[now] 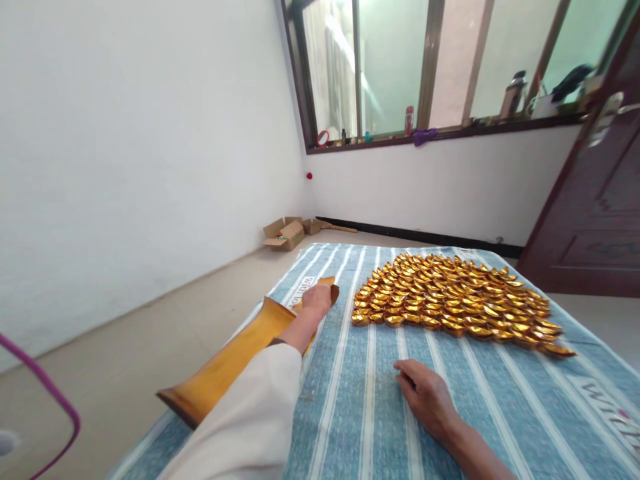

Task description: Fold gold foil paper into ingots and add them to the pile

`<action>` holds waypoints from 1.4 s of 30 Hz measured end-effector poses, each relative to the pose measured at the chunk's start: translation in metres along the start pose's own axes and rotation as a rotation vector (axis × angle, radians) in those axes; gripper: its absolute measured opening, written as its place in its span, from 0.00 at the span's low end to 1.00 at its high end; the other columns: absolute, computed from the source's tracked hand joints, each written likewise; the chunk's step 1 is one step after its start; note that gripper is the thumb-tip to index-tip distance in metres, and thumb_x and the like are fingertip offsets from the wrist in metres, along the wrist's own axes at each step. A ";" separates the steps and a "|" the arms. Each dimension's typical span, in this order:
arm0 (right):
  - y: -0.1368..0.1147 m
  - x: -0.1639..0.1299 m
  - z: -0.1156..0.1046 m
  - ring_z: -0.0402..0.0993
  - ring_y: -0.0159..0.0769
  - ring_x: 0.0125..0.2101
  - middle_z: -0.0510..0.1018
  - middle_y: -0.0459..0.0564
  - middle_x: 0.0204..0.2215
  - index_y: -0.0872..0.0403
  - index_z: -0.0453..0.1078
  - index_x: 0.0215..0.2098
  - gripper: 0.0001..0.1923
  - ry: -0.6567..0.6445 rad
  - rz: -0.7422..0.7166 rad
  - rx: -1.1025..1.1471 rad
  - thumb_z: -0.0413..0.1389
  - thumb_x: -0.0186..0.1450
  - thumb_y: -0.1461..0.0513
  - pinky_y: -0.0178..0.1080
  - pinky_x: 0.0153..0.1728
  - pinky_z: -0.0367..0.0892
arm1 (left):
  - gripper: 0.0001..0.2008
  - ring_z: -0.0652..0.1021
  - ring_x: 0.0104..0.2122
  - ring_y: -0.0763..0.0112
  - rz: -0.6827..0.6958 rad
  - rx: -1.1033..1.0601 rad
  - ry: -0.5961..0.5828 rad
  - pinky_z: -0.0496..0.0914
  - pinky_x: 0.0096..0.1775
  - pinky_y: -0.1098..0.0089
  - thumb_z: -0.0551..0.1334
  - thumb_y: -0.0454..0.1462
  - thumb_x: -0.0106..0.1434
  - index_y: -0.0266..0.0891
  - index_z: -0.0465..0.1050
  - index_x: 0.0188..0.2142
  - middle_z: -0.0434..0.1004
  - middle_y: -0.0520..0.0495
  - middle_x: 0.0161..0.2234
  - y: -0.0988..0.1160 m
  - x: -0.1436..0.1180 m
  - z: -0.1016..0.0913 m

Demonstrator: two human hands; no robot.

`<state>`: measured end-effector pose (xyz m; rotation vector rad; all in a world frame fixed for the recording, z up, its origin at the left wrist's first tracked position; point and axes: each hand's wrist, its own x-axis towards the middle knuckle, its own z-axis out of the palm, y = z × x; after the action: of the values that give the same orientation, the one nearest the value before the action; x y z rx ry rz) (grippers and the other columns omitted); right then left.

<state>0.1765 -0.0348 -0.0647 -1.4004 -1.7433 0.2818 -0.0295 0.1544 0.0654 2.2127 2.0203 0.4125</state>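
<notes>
My left hand reaches forward over a long stack of gold paper sheets lying on the left of a blue-and-white striped cloth, its fingers closed on the stack's far end. My right hand rests palm down on the cloth with its fingers slightly curled, holding nothing. Beyond both hands, several folded gold paper ingots lie packed in rows on the cloth. A white sleeve covers my left arm.
A white wall runs along the left, with open cardboard boxes on the floor in the far corner. A dark wooden door stands at the right. Bottles and small items line the windowsill. A purple curved tube shows at the lower left.
</notes>
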 end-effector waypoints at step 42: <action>0.015 0.019 -0.065 0.58 0.25 0.09 0.66 0.38 0.10 0.54 0.75 0.24 0.10 -0.192 0.621 0.372 0.52 0.47 0.66 0.28 0.10 0.51 | 0.21 0.66 0.57 0.55 0.679 -0.206 -0.250 0.59 0.58 0.56 0.61 0.33 0.56 0.37 0.69 0.51 0.66 0.37 0.57 0.044 -0.192 0.043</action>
<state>0.2344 -0.0342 -0.0259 -1.6318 -1.2631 1.0481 0.0101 -0.0356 0.0132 2.5968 1.0184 0.3534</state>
